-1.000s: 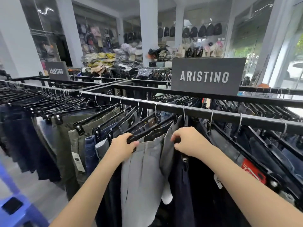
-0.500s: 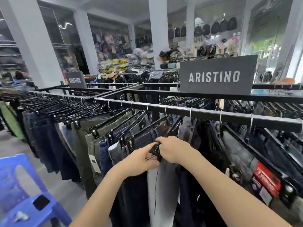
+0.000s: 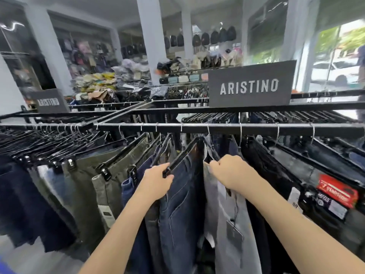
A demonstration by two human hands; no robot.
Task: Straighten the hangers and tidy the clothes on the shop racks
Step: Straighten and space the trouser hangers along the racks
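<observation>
A black metal rail (image 3: 256, 129) carries a row of trousers on black clip hangers. My left hand (image 3: 157, 181) grips the near end of a black hanger (image 3: 181, 155) that holds dark blue jeans (image 3: 181, 204). Just to the right, my right hand (image 3: 233, 172) grips the top of light grey trousers (image 3: 231, 224) at their hanger, which my fingers hide. A dark tag hangs from the grey pair. The two garments hang side by side with a narrow gap between them.
Olive trousers (image 3: 110, 175) and more jeans hang to the left, black jeans with a red label (image 3: 337, 190) to the right. An ARISTINO sign (image 3: 249, 87) stands on the back rail. Behind are further racks, white pillars and piles of clothes.
My hands, close together at one hanger clip half a second ago, have moved apart. The left now holds the dark jeans' hanger; the right still holds the grey trousers. The camera shifted right.
</observation>
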